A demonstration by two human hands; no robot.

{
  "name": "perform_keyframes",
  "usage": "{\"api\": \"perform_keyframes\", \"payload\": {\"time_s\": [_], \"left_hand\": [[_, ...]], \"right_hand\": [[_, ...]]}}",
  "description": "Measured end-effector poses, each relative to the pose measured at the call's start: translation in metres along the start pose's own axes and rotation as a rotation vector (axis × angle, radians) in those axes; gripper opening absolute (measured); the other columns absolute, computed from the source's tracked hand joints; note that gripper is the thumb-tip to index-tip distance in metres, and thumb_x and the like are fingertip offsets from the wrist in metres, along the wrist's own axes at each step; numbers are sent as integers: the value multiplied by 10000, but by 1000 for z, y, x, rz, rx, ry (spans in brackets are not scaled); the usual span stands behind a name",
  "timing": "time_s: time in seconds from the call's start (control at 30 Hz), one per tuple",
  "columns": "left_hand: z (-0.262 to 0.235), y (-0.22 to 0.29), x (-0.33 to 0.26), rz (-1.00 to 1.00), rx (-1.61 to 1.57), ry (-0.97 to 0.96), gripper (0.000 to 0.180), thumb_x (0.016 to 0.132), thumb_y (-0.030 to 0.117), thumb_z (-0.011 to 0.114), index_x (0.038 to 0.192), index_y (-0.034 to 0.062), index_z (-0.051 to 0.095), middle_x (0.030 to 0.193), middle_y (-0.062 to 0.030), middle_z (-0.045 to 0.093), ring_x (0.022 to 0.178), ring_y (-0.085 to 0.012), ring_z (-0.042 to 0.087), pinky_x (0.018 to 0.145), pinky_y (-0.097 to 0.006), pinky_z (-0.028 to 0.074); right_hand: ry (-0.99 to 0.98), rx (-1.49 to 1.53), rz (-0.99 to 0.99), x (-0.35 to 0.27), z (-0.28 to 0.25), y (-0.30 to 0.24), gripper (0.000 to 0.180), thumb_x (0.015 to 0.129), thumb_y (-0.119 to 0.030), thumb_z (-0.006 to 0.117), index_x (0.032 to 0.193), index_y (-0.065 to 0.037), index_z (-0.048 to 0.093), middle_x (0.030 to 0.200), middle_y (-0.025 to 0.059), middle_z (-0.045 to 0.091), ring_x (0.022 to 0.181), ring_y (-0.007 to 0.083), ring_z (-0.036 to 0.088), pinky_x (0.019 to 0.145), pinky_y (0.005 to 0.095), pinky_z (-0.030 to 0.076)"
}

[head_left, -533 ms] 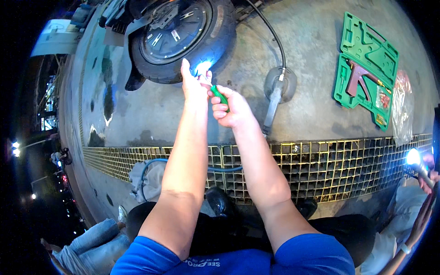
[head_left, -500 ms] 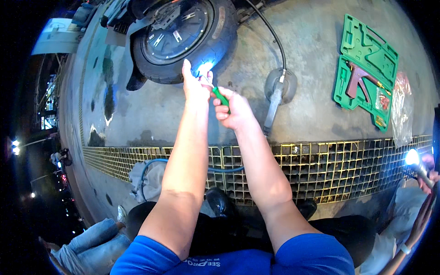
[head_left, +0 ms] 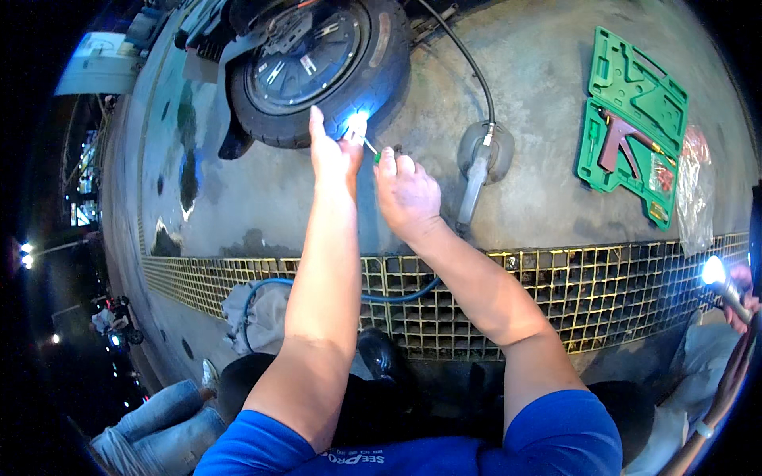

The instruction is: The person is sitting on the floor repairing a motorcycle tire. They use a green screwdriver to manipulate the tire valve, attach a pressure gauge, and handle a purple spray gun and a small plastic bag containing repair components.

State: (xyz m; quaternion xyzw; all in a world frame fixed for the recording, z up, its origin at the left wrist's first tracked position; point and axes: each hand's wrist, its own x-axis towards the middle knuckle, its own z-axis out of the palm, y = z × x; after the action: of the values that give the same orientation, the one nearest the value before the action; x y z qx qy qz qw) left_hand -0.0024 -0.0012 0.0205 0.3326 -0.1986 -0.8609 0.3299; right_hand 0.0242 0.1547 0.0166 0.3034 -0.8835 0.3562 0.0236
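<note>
From where I sit, I take the black-tyred wheel [head_left: 313, 67] as my landmark. Both hands work just below its lower right edge, close together but not joined. My right hand [head_left: 409, 190] is closed around a green-handled tool [head_left: 378, 159], its back turned up toward me and covering most of the handle. The thin metal shaft slants up and left from the grip, toward the tread. My left hand [head_left: 337, 147] is at that part of the tyre, thumb raised along it; glare washes out the other fingers, so I cannot tell whether they pinch anything, nor where the tool's tip ends.

Right of the wheel, a grey inflator handle [head_left: 475, 182] rests against a rounded dark base [head_left: 500, 155], with a black hose [head_left: 476, 75] running up from it. Well apart, farther right of the wheel, an open green case [head_left: 635, 63] lies on the concrete floor [head_left: 548, 119], a brown pistol-shaped tool [head_left: 615, 147] in its lower half. A clear plastic bag [head_left: 696, 206] lies just beside it. Below the wheel runs a yellow grating [head_left: 540, 293]; beyond its right end, another person's hand [head_left: 740, 287] holds a lit flashlight [head_left: 718, 278].
</note>
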Motion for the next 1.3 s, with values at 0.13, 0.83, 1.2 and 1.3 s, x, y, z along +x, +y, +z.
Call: {"api": "perform_keyframes", "payload": {"time_s": [0.13,0.83,1.2,1.3], "left_hand": [[-5,-7,5,80,-1,29,488,826,324,685,1162,8,528,1163,-122,603,1029,-320,594,917,-526,470],[-5,-9,8,129,57,-32,520,853,371,640,1185,-5,505,1178,-124,588,1050,-316,579,950,-501,458],[-13,-5,8,134,151,-25,552,851,433,628,1166,-7,520,1136,-117,604,1005,-289,601,914,-441,498],[-14,-5,0,59,166,-32,562,874,410,605,1206,-25,477,1171,-133,576,1018,-296,591,920,-472,494]], "right_hand": [[-239,142,268,22,-13,-24,328,868,-273,564,1080,-23,581,847,183,644,742,362,646,680,445,525],[-151,406,322,8,-3,-11,273,893,-226,569,1024,12,583,787,162,616,759,307,660,611,409,523],[-879,2146,1137,40,18,27,291,921,-323,546,952,-34,569,621,-38,494,450,82,418,380,244,317],[-855,2576,1153,25,25,11,286,954,-331,474,923,-57,551,616,-57,441,403,42,314,354,198,233]]}}
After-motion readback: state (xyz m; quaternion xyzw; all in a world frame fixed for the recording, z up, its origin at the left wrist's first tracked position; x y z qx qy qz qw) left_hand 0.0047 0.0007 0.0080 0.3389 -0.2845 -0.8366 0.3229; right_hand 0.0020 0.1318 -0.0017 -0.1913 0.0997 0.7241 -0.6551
